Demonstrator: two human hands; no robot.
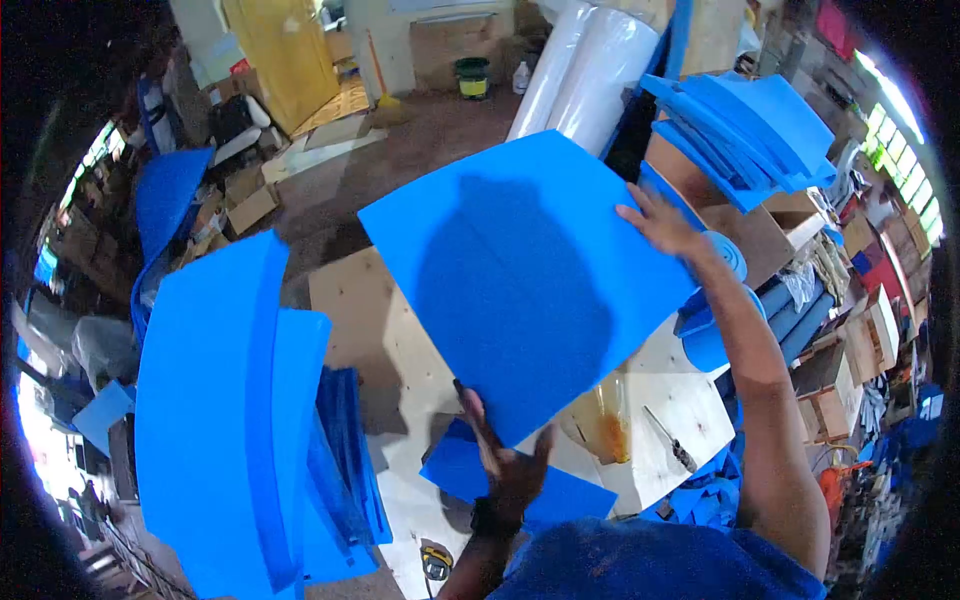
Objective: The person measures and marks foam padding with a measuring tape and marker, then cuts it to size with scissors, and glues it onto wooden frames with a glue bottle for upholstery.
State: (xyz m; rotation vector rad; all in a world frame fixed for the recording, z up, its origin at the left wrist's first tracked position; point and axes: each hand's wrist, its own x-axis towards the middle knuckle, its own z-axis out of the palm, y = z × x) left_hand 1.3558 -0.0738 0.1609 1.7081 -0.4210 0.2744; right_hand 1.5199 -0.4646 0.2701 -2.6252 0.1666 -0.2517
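Note:
A large blue foam sheet (510, 290) lies tilted between my two hands, over a pale wooden board, with a dark shadow across its middle. My left hand (505, 465) grips the near corner, fingers along the left edge and the thumb apart on the other side. At the far right edge, my slightly blurred right hand (665, 225) holds the sheet with its fingers reaching over the border. Beneath the near corner lies a smaller blue foam piece (570, 497). A screwdriver-like tool (672, 440) rests on the board (700, 400) to the right.
A tall stack of blue foam sheets (210, 400) stands on the left, and another stack (750, 130) is at the back right. Clear plastic rolls (590, 75) lean behind. A tape measure (436, 562) sits near my left wrist. Blue scraps (710, 490) lie by my right side.

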